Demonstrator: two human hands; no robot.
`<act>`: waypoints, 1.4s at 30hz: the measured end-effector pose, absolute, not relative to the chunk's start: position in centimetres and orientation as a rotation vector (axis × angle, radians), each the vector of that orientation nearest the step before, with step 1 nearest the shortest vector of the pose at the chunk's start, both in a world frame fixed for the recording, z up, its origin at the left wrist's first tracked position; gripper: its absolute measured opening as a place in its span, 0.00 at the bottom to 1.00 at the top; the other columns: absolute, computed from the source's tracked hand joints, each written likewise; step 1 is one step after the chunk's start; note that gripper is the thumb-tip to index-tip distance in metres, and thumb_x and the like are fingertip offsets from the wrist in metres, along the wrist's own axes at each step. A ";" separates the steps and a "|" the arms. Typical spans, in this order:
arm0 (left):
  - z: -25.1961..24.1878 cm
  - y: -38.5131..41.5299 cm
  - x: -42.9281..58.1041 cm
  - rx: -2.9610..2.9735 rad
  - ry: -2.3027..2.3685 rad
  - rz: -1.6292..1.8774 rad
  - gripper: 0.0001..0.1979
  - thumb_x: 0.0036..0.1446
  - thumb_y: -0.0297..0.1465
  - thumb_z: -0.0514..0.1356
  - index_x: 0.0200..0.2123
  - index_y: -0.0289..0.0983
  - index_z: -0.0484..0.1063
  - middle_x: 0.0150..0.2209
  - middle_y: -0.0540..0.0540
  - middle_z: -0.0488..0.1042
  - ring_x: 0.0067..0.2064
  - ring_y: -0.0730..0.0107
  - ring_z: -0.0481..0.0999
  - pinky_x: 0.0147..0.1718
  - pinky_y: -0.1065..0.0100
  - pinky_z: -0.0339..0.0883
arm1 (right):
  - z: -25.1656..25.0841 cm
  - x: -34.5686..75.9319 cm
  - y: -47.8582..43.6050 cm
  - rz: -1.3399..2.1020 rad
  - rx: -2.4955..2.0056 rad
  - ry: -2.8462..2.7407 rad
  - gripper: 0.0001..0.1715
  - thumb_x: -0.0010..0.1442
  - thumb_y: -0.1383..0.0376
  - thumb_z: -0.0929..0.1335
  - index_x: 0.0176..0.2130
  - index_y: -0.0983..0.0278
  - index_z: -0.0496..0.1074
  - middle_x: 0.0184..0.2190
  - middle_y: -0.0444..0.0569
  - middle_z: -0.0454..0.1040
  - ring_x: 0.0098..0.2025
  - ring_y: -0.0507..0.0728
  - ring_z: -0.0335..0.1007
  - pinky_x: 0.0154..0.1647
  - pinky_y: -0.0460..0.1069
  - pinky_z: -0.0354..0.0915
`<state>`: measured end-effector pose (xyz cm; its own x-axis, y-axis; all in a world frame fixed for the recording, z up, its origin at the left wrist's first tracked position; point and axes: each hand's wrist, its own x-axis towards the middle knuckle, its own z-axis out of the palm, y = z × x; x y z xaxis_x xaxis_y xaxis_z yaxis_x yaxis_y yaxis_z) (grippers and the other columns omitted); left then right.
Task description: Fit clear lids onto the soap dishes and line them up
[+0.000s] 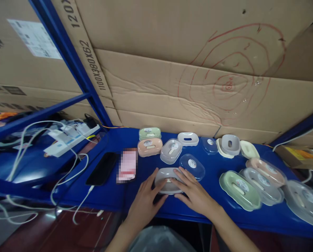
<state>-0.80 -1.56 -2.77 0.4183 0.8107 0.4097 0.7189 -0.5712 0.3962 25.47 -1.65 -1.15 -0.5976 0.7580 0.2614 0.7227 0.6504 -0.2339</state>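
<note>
Two hands on grey soap box [168,180], lower centre of frame, near front edge of blue shelf [114,196]. Left hand [145,199] clasps box's left end, thumb on top, fingers curled at side. Right hand [194,194] grasps right end, fingers spread over top. Clear lid [192,165] just above right hand. Black phone [101,168] left of centre. Pink box [150,147] mid frame, well apart. Green box [239,189] lower right

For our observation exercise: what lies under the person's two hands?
A grey oval soap box on the blue shelf, left hand at its left end, right hand over its right. Fingers cover part of its top; anything inside it cannot be seen.
</note>
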 end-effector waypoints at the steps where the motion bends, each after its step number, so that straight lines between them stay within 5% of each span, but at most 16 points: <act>1: -2.8 -1.6 -0.8 2.513 1.369 0.865 0.26 0.68 0.32 0.65 0.67 0.49 0.70 0.77 0.37 0.56 0.69 0.44 0.71 0.60 0.44 0.75 | -0.9 25.4 -1.6 0.147 -1.172 -2.533 0.37 0.73 0.56 0.69 0.75 0.54 0.59 0.78 0.51 0.54 0.80 0.65 0.44 0.76 0.68 0.58; 8: -3.1 -1.5 -0.8 2.542 1.388 0.884 0.24 0.68 0.33 0.65 0.66 0.48 0.71 0.75 0.35 0.59 0.67 0.43 0.74 0.59 0.44 0.77 | 2.6 26.9 2.7 0.013 -1.301 -2.340 0.25 0.77 0.64 0.61 0.68 0.56 0.70 0.64 0.51 0.76 0.68 0.60 0.70 0.69 0.61 0.67; 15: -3.6 -1.5 -0.9 2.570 1.384 0.915 0.24 0.69 0.34 0.64 0.67 0.49 0.70 0.75 0.37 0.60 0.67 0.42 0.74 0.57 0.42 0.78 | 0.6 29.5 10.3 -0.173 -1.795 -2.072 0.33 0.69 0.73 0.59 0.70 0.67 0.67 0.71 0.62 0.67 0.72 0.68 0.62 0.70 0.67 0.58; 19: -3.7 -1.5 -1.0 2.590 1.372 0.919 0.24 0.70 0.35 0.63 0.67 0.49 0.70 0.74 0.35 0.60 0.66 0.40 0.74 0.55 0.41 0.78 | -0.8 30.0 10.9 -0.179 -1.853 -2.031 0.29 0.72 0.67 0.60 0.69 0.63 0.68 0.64 0.60 0.74 0.67 0.67 0.65 0.69 0.65 0.56; 25: -3.3 -1.6 -1.1 2.590 1.333 0.919 0.23 0.69 0.36 0.65 0.65 0.48 0.71 0.74 0.36 0.62 0.64 0.42 0.76 0.55 0.43 0.79 | -0.5 30.5 10.9 -0.162 -1.888 -1.969 0.19 0.75 0.62 0.62 0.54 0.59 0.80 0.53 0.57 0.80 0.58 0.64 0.71 0.62 0.61 0.56; 34: -2.5 -1.8 -0.9 2.490 1.338 0.925 0.21 0.70 0.35 0.63 0.64 0.46 0.71 0.74 0.37 0.60 0.70 0.43 0.69 0.62 0.43 0.74 | 0.0 30.2 10.0 -0.180 -1.892 -1.830 0.23 0.78 0.61 0.56 0.54 0.65 0.76 0.53 0.60 0.81 0.56 0.64 0.75 0.60 0.59 0.56; 42: -2.9 -1.8 -1.1 2.395 1.370 0.921 0.21 0.72 0.34 0.60 0.65 0.44 0.68 0.76 0.37 0.54 0.73 0.44 0.65 0.65 0.45 0.72 | 1.2 28.8 7.0 -0.136 -1.895 -2.016 0.24 0.74 0.53 0.64 0.61 0.64 0.73 0.60 0.61 0.76 0.63 0.70 0.69 0.62 0.65 0.62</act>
<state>-1.06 -1.83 -2.90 0.3645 0.8380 0.4060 0.6922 -0.5355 0.4838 28.76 6.96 1.24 -0.0276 0.9438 0.3294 0.9795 0.0912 -0.1794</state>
